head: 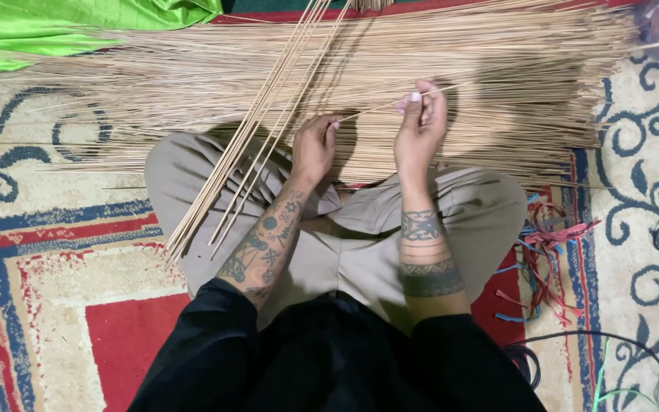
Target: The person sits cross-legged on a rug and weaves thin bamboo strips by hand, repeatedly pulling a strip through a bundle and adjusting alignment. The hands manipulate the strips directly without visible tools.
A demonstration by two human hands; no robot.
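Both hands (314, 149) (419, 126) pinch 1 thin stick (375, 108).

- The left hand (314, 149) sits at the centre of the frame, fingers curled inward and pinched shut, with a tattooed forearm running down to the lower centre.
- The right hand (421, 126) is right of centre, slightly higher, fingertips pinched together, with banded tattoos at the wrist.
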